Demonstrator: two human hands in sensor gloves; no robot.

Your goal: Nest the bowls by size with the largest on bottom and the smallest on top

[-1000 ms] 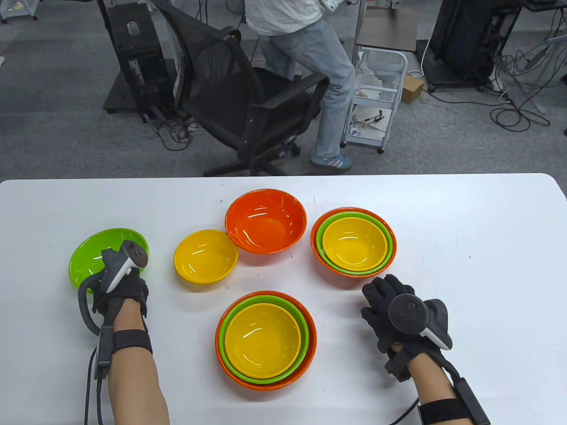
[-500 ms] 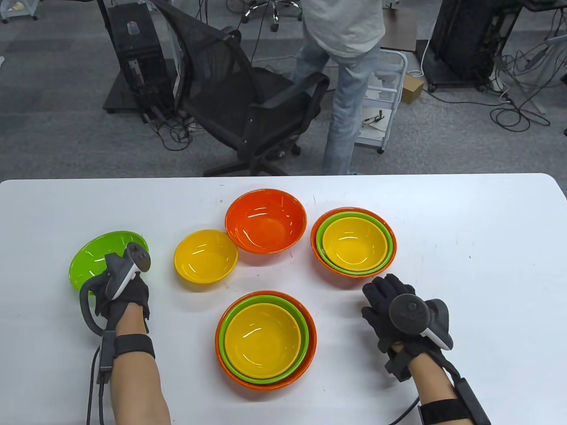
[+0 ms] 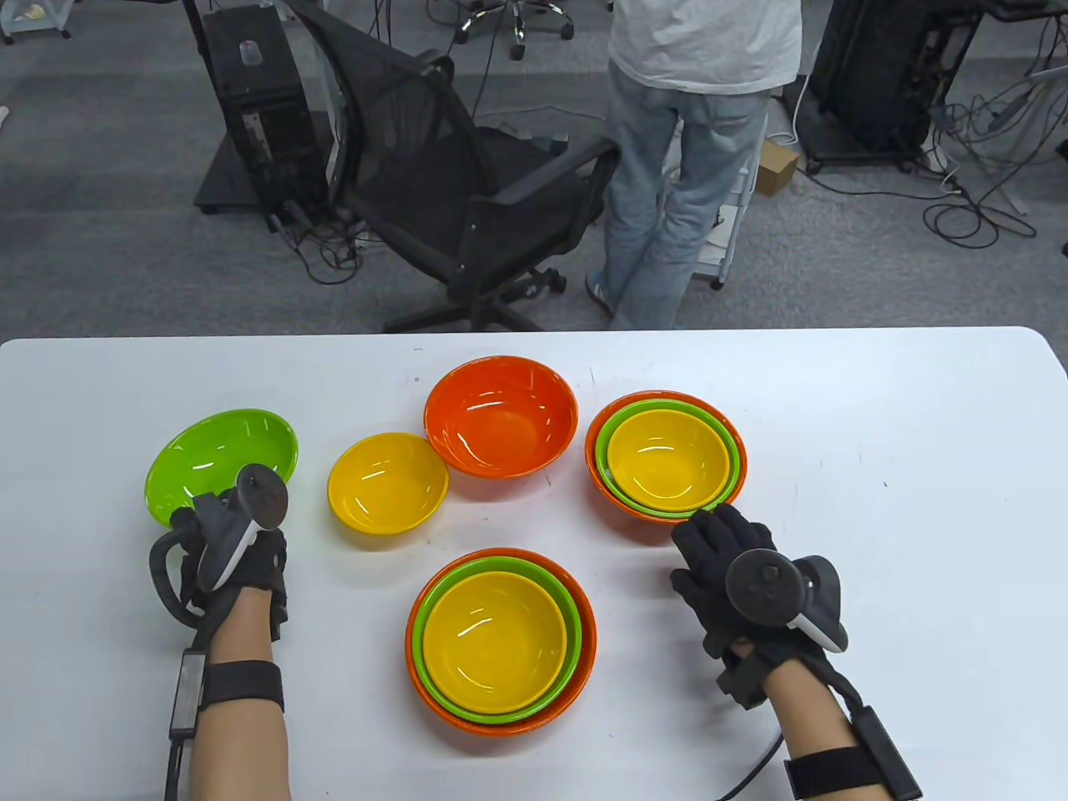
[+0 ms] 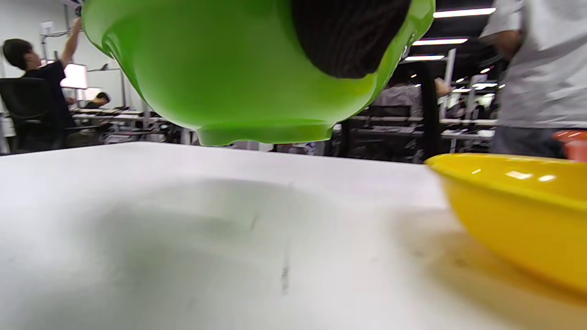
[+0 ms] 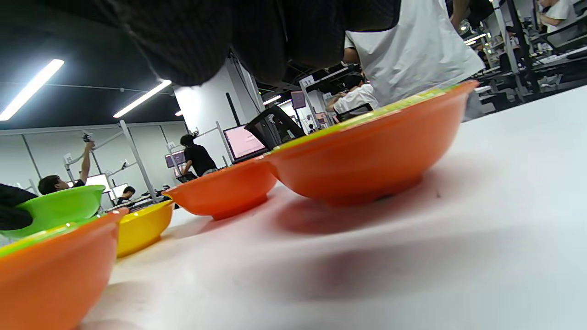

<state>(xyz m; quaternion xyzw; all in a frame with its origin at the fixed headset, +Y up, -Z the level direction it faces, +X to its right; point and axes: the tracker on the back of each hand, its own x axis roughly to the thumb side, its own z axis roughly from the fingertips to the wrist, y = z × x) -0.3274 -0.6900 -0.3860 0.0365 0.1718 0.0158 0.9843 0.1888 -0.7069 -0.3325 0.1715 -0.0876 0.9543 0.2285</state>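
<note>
A: Green bowl [image 3: 221, 453] — gripped at its near rim by left hand [image 3: 229, 542]. Lifted and tilted; in left wrist view, base plainly clear of counter [image 3: 876, 434], one gloved fingertip [image 4: 351, 36] pressed against the outer wall.

B: Reason for the rim grip?

A: Probably to leave the underside free for lowering into a larger bowl. Likely destination: lone orange bowl [image 3: 501, 425], standing empty at counter's far middle, touching or nearly touching lone yellow bowl [image 3: 388, 482].

B: And the yellow one?

A: Smallest, so judged last in order. Sits between green bowl and orange bowl, directly on the carry path; needs clearing from above, not a slide across.

B: Right hand [image 3: 734, 576]?

A: Fingers spread, nothing held. Fingertips [image 3: 709, 521] at near edge of far-right stack [image 3: 667, 455]; contact with rim not resolvable. Possibly steadying, possibly idle.

B: Finished sets?

A: Two: far-right stack and near stack [image 3: 501, 638], each orange outside, green within, yellow innermost. Third set not yet begun.

B: Risk?

A: Glossy plastic, one-sided grip, tilt — slip or a knock against the yellow rim.
</note>
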